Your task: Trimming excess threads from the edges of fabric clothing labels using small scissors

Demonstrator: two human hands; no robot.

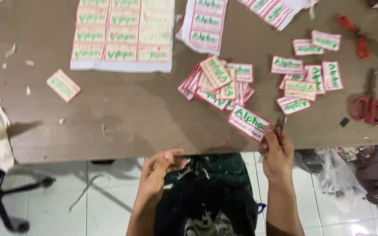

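Right hand (276, 153) grips scissors (280, 124) beside white label (249, 122)

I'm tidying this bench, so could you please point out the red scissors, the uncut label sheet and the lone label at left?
Red scissors (368, 109): head view, on the handles.
Label sheet (122, 34): head view, sheet's middle.
Lone label (63, 85): head view, label's centre.

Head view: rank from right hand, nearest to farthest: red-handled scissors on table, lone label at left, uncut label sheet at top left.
From the right hand:
1. Red-handled scissors, on the table to its right.
2. Uncut label sheet, far edge, up left.
3. Lone red-bordered label, far left.
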